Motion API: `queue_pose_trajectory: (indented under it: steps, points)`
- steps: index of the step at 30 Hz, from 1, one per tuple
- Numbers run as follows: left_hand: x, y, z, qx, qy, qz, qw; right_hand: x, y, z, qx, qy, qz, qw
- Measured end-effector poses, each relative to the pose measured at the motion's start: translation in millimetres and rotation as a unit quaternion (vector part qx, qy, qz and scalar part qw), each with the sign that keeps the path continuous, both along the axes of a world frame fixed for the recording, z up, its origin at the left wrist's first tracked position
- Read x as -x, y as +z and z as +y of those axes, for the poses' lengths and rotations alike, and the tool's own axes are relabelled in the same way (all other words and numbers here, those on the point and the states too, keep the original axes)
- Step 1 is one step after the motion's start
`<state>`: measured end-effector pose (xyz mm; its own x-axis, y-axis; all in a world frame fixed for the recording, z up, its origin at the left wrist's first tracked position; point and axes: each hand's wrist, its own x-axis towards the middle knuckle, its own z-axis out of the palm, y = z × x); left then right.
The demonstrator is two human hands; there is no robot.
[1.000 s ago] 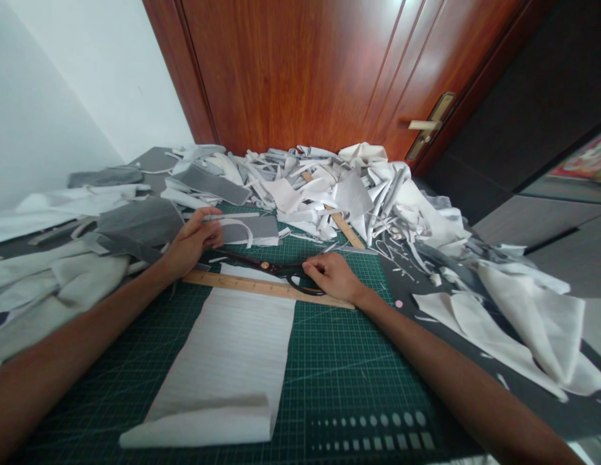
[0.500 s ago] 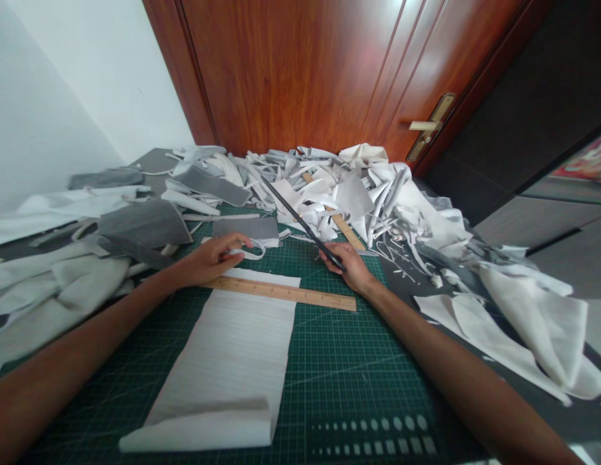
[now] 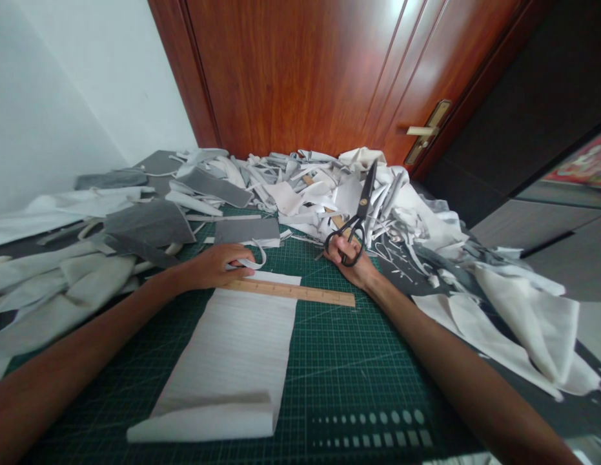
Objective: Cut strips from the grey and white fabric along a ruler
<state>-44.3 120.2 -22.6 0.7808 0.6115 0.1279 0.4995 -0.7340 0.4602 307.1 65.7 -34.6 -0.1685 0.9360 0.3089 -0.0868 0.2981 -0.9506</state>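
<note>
I see wooden door point(image 3: 290, 77) at 12 o'clock, brass handle point(image 3: 423, 131) on its right edge, toward 1 o'clock. White wall point(image 3: 72, 84) at 10 o'clock. Heap of pale fabric scraps point(image 3: 300, 187) against door foot. Grey fabric pieces point(image 3: 148, 223) at 10 o'clock. White cloth pieces point(image 3: 518, 336) at 3 o'clock. Dark panel point(image 3: 498, 110) at 2 o'clock.

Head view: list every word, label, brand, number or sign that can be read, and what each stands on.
No word, brand or number can be read.
Wooden ruler: tick marks show; any numerals are too small to read.
Green cutting mat: grid lines and rows of circles and squares, no legible text.
Black scissors: no readable marking.
Colourful print at the right edge: too blurred to read.
</note>
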Motion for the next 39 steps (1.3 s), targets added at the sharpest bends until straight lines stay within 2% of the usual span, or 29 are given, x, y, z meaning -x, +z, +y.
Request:
queue_pose_trajectory:
  steps: [4, 9, 15, 20, 24, 28, 34, 39]
  points:
    - [2, -3.3, 1, -0.011, 0.004, 0.005, 1.0, -16, -3.2, 7, -0.009, -0.084, -0.011, 0.996]
    - [3, -4.2, 1, -0.015, -0.004, 0.005, 1.0, -46, 0.9, -1, -0.014, -0.117, -0.059, 0.991]
    - [3, -6.7, 0, -0.02, -0.004, 0.005, 1.0, -76, -0.8, -32, -0.056, -0.156, -0.256, 0.952]
    - [3, -8.6, 1, -0.016, -0.003, -0.012, 1.0, -93, -4.0, -40, -0.084, -0.124, -0.363, 0.92]
    - [2, -4.8, 0, -0.006, 0.006, -0.03, 1.0, -103, 0.0, -38, -0.148, -0.099, -0.47, 0.864]
    - [1, -0.6, 0, 0.0, -0.003, -0.042, 0.999, -112, 5.5, -40, -0.171, -0.063, -0.542, 0.82]
    - [1, 2.1, -1, -0.001, 0.022, -0.051, 0.998, -110, 9.7, -44, -0.194, -0.007, -0.553, 0.81]
    - [2, 2.9, -1, -0.001, 0.018, -0.046, 0.999, -100, 7.2, -44, -0.196, -0.049, -0.568, 0.798]
